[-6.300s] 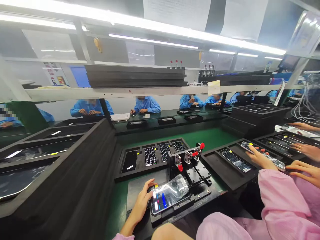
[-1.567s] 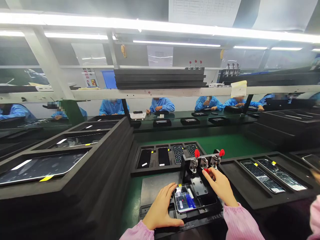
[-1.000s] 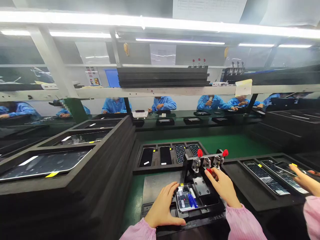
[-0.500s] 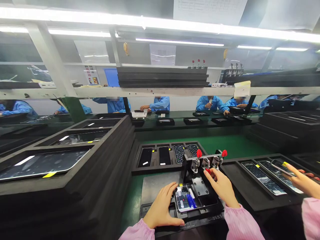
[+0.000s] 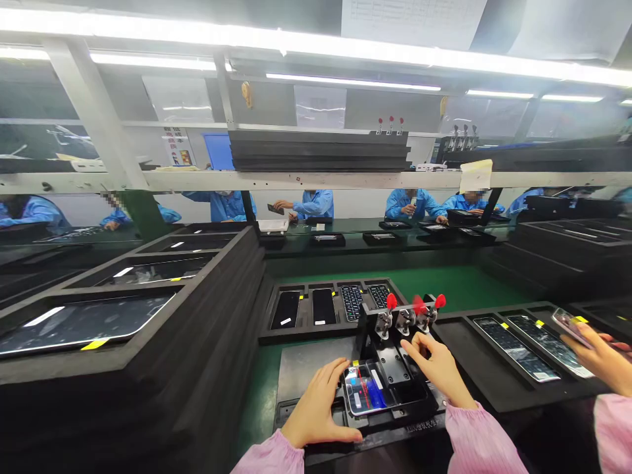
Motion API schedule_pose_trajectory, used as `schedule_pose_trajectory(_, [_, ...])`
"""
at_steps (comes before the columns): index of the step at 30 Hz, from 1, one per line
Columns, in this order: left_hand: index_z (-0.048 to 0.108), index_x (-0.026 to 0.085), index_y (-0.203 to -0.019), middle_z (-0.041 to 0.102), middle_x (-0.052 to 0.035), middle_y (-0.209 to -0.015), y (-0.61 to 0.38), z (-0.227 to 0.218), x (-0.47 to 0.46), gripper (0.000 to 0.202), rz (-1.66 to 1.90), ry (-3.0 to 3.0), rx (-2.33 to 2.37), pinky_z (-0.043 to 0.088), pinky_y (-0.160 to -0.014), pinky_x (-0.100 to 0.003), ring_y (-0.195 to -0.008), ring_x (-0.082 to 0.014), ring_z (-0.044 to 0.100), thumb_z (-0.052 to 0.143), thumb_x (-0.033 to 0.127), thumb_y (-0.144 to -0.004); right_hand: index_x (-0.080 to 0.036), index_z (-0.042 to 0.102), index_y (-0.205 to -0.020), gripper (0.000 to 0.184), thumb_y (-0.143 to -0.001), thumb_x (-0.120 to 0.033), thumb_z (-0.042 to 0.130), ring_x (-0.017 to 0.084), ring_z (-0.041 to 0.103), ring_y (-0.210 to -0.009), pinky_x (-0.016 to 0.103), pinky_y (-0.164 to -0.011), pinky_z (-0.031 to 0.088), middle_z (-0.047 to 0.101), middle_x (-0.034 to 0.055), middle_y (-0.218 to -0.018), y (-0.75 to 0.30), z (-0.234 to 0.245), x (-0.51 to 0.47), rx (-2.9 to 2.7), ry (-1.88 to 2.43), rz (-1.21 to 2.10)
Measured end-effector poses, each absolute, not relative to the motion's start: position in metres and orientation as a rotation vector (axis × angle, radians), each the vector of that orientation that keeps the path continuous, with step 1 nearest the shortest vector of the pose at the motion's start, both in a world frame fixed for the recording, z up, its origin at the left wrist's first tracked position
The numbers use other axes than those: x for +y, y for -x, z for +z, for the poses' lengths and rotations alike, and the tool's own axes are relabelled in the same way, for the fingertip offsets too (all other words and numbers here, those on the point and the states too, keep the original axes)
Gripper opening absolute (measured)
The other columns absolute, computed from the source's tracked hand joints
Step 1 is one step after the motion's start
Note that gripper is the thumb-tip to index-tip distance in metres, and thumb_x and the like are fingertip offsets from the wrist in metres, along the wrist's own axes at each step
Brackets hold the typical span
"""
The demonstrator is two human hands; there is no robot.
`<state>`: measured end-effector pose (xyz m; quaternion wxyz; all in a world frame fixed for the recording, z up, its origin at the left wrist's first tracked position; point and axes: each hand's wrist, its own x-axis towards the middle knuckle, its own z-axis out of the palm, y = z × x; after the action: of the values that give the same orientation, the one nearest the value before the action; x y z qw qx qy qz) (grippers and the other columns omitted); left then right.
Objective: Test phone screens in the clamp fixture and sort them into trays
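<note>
The person's left hand [image 5: 316, 413] lies spread and palm down on the near-left corner of a black fixture [image 5: 390, 421], fingertips against the left edge of a phone [image 5: 364, 390] that sits shiny side up in the fixture's nest. The right hand [image 5: 435, 370] reaches past the phone's far end, fingers loosely curled at the foot of a row of toggle clamps [image 5: 405, 319]. Whether those fingers grip anything cannot be told, and the middle clamp's red cap [image 5: 419, 305] is blurred.

The phone looks light, thin and stiff, with a glossy face that would likely be slick and easily marked or cracked. Its long side edges seem the safest place to take hold, keeping fingers off the face. The clamps are rigid metal and probably spring-loaded, best worked by their red caps.

The fixture rests on a grey mat [image 5: 303, 365] on the green counter [image 5: 454, 284]. Just behind it, a foam tray [image 5: 306, 332] carries four phones in separate pockets. A second tray [image 5: 459, 355] to the right holds two more, and beside it a co-worker's hand [image 5: 600, 359] grips another handset [image 5: 570, 322]. Stacked black trays [image 5: 207, 342] rise at the left.
</note>
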<state>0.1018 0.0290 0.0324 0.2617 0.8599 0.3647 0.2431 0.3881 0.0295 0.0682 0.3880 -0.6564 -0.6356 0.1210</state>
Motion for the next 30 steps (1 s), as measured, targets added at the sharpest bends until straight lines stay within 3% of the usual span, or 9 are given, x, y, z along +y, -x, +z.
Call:
schedule_pose_trajectory(5, [0.025, 0.024, -0.135, 0.034, -0.0107, -0.138, -0.104, 0.037, 0.031, 0.107, 0.641, -2.344, 0.968, 0.027, -0.105, -0.048, -0.125, -0.0316, 0.032, 0.073, 0.061, -0.047, -0.019, 0.045, -0.064, 0.030, -0.078, -0.044, 0.053, 0.009, 0.041, -0.055, 0.022, -0.056, 0.037, 0.043, -0.0038, -0.060, -0.392, 0.089, 0.022, -1.274, 1.388, 0.218])
schedule_pose_trajectory(7, [0.024, 0.025, -0.135, 0.035, -0.0107, -0.138, -0.106, 0.040, 0.032, 0.107, 0.601, -2.380, 0.969, 0.020, -0.106, -0.053, -0.126, -0.0324, 0.031, 0.072, 0.063, -0.048, -0.018, 0.053, -0.086, 0.027, -0.076, -0.043, 0.056, 0.012, 0.049, -0.066, 0.024, -0.062, 0.042, 0.054, 0.0012, -0.080, -0.395, 0.107, 0.027, -1.063, 1.350, 0.005])
schedule_pose_trajectory(10, [0.021, 0.025, -0.136, 0.035, -0.0116, -0.138, -0.113, 0.043, 0.034, 0.109, 0.540, -2.419, 0.970, 0.012, -0.105, -0.060, -0.127, -0.0337, 0.030, 0.069, 0.066, -0.048, -0.021, 0.044, -0.119, 0.051, -0.076, -0.042, 0.057, 0.016, 0.054, -0.088, 0.028, -0.071, 0.046, 0.051, 0.0083, -0.115, -0.402, 0.137, 0.042, -1.121, 1.325, -0.074])
schedule_pose_trajectory(16, [0.024, 0.023, -0.134, 0.035, -0.0146, -0.138, -0.143, 0.040, 0.039, 0.106, 0.543, -2.456, 0.939, 0.011, -0.102, -0.064, -0.126, -0.0344, 0.031, 0.065, 0.070, -0.049, -0.018, 0.063, -0.087, 0.031, -0.082, -0.044, 0.048, 0.019, 0.059, -0.081, 0.033, -0.081, 0.045, 0.064, 0.0068, -0.087, -0.408, 0.152, 0.038, -1.377, 1.445, -0.085])
schedule_pose_trajectory(20, [0.029, 0.022, -0.132, 0.036, -0.0153, -0.136, -0.152, 0.037, 0.040, 0.104, 0.591, -2.463, 0.909, 0.016, -0.103, -0.061, -0.125, -0.0351, 0.032, 0.065, 0.071, -0.048, -0.018, 0.062, -0.102, 0.035, -0.086, -0.040, 0.041, 0.023, 0.050, -0.110, 0.039, -0.097, 0.036, 0.059, 0.0097, -0.112, -0.403, 0.102, 0.008, -1.317, 1.450, -0.180])
schedule_pose_trajectory(22, [0.032, 0.022, -0.131, 0.036, -0.0146, -0.135, -0.152, 0.036, 0.041, 0.102, 0.614, -2.463, 0.901, 0.022, -0.102, -0.056, -0.123, -0.0351, 0.033, 0.066, 0.070, -0.047, -0.021, 0.055, -0.116, 0.040, -0.087, -0.042, 0.038, 0.025, 0.037, -0.122, 0.051, -0.102, 0.024, 0.052, 0.0079, -0.123, -0.402, 0.071, 0.001, -1.362, 1.552, -0.142])
schedule_pose_trajectory(26, [0.040, 0.025, -0.125, 0.034, -0.0107, -0.136, -0.150, 0.036, 0.039, 0.090, 0.624, -2.449, 0.935, 0.032, -0.099, -0.048, -0.120, -0.0336, 0.036, 0.069, 0.065, -0.050, -0.036, 0.046, -0.123, 0.041, -0.088, -0.049, 0.031, 0.030, 0.018, -0.131, 0.069, -0.095, 0.006, 0.027, 0.0003, -0.142, -0.405, 0.042, 0.002, -1.459, 1.788, 0.043])
schedule_pose_trajectory(28, [0.042, 0.026, -0.123, 0.034, -0.0096, -0.137, -0.150, 0.035, 0.038, 0.086, 0.622, -2.443, 0.942, 0.034, -0.098, -0.047, -0.119, -0.0330, 0.036, 0.070, 0.063, -0.051, -0.036, 0.051, -0.119, 0.039, -0.087, -0.049, 0.031, 0.030, 0.018, -0.131, 0.065, -0.097, 0.009, 0.019, -0.0008, -0.145, -0.408, 0.047, 0.004, -1.456, 1.766, 0.088])
schedule_pose_trajectory(30, [0.039, 0.025, -0.125, 0.034, -0.0101, -0.137, -0.150, 0.034, 0.036, 0.089, 0.640, -2.435, 0.937, 0.034, -0.098, -0.046, -0.119, -0.0329, 0.036, 0.070, 0.063, -0.051, -0.030, 0.056, -0.114, 0.040, -0.086, -0.048, 0.035, 0.026, 0.027, -0.127, 0.054, -0.102, 0.019, 0.028, 0.0034, -0.141, -0.410, 0.057, 0.006, -1.390, 1.644, 0.083])
